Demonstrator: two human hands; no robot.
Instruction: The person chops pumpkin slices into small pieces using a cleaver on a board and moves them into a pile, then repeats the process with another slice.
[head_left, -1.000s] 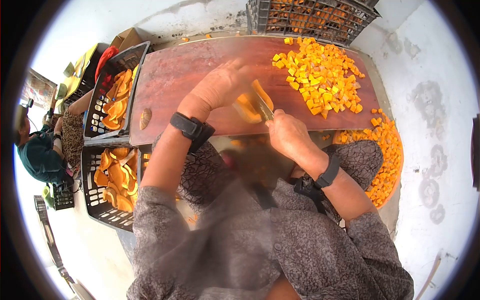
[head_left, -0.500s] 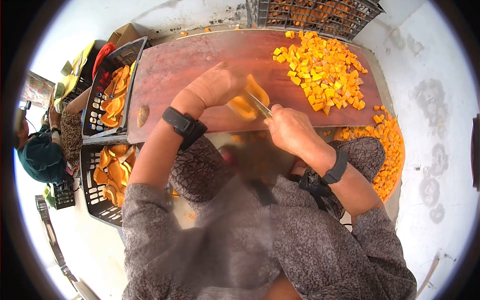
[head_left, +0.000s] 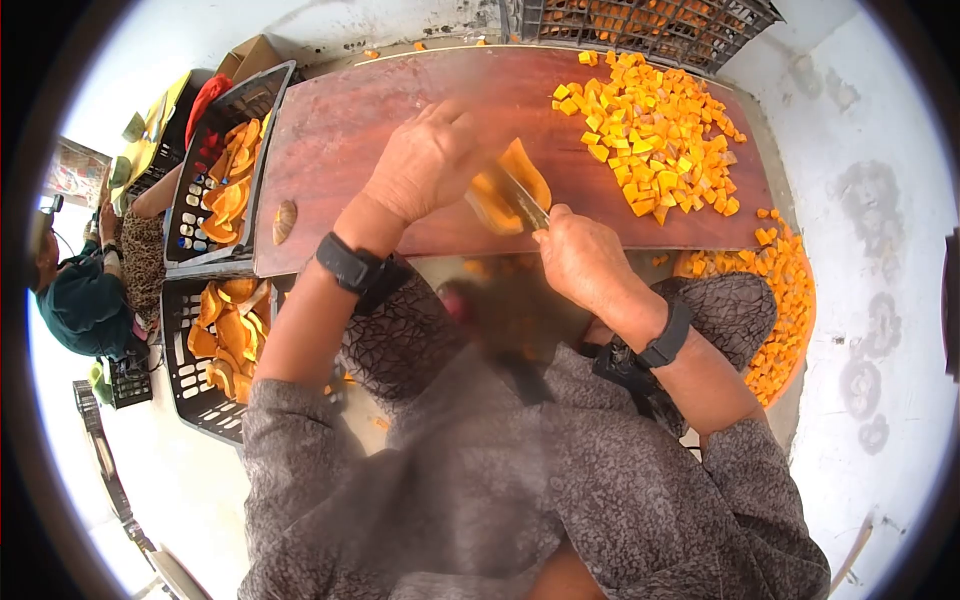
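A piece of orange pumpkin (head_left: 526, 170) lies near the front edge of the reddish board, its inner side facing up. Across it runs the blade of a knife (head_left: 522, 203). My right hand (head_left: 585, 258) is closed around the knife's handle. Just left of the pumpkin piece, my left hand (head_left: 425, 160) hovers over the board with bent fingers. Its fingertips are blurred and partly hidden, so whether they touch or hold anything does not show. A large heap of pumpkin cubes (head_left: 655, 140) covers the board's right side.
The reddish board (head_left: 350, 130) spans my knees. Black crates (head_left: 180, 345) with pumpkin pieces stand at the left. More cubes fill an orange tub (head_left: 800, 330) at the right. Another crate (head_left: 640, 30) stands behind. A person (head_left: 90, 300) sits at the far left.
My left hand has moved a little left and away from the pumpkin piece. The knife and my right hand have shifted slightly right and down, the blade still at the piece.
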